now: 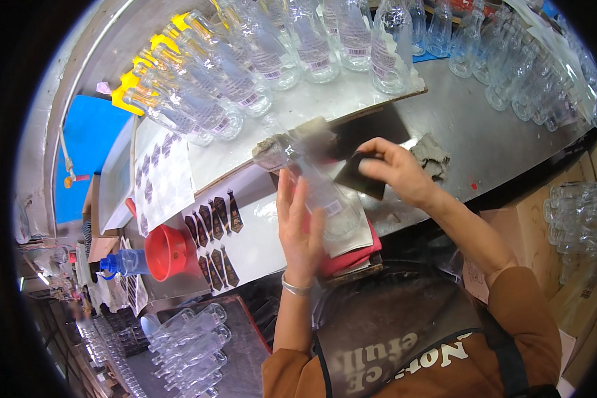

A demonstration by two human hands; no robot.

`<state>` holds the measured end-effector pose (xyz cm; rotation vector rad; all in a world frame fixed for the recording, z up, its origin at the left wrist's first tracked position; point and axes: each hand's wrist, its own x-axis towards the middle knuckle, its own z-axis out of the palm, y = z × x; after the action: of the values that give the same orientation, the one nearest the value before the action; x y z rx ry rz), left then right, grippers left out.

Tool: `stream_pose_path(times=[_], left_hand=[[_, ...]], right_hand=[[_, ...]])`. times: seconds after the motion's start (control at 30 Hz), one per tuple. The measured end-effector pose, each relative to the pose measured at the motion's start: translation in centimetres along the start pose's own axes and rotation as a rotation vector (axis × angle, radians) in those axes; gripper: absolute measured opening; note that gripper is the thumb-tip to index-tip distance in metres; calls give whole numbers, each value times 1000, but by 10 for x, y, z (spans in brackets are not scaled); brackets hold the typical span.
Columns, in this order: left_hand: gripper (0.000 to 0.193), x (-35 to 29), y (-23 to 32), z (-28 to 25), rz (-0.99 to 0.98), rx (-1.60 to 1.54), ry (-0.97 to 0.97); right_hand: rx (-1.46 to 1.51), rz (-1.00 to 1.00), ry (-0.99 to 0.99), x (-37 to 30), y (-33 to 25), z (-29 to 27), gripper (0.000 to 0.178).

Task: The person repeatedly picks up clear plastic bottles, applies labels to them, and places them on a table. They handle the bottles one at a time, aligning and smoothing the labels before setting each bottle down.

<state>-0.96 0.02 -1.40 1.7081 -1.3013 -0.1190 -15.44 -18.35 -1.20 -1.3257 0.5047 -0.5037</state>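
Observation:
A clear glass bottle (325,199) lies in front of me on a white pad, its neck pointing away over a grey, rough-looking block (270,154). My left hand (298,235) is at the left side of the bottle, slightly blurred, its fingers stretched out and apart; whether they touch the glass I cannot tell. Just right of the bottle, my right hand (398,171) pinches a dark flat scraper-like piece (359,178) between thumb and fingers. Left of the bottle lies a sheet of dark tie-shaped labels (217,215). Folded red cloth (355,257) shows under the pad.
Rows of clear bottles (265,56) with printed labels stand on a raised white board (245,152). More bottles crowd the far right (511,73) and lower left (192,348). A red tub (169,252) and a crumpled grey cloth (431,157) sit on the metal table.

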Motion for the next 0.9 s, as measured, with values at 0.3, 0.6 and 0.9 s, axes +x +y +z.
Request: stream_pose_path(times=[0.3, 0.6, 0.9], left_hand=[[114, -30, 1, -8, -108, -63, -118], [124, -50, -2, 14, -194, -146, 147], [129, -44, 5, 7, -165, -17, 90]], right_hand=[[-782, -734, -347, 28, -63, 35, 25], [-1070, -973, -781, -18, -57, 86, 19], [-1137, -949, -439, 15, -52, 73, 14]])
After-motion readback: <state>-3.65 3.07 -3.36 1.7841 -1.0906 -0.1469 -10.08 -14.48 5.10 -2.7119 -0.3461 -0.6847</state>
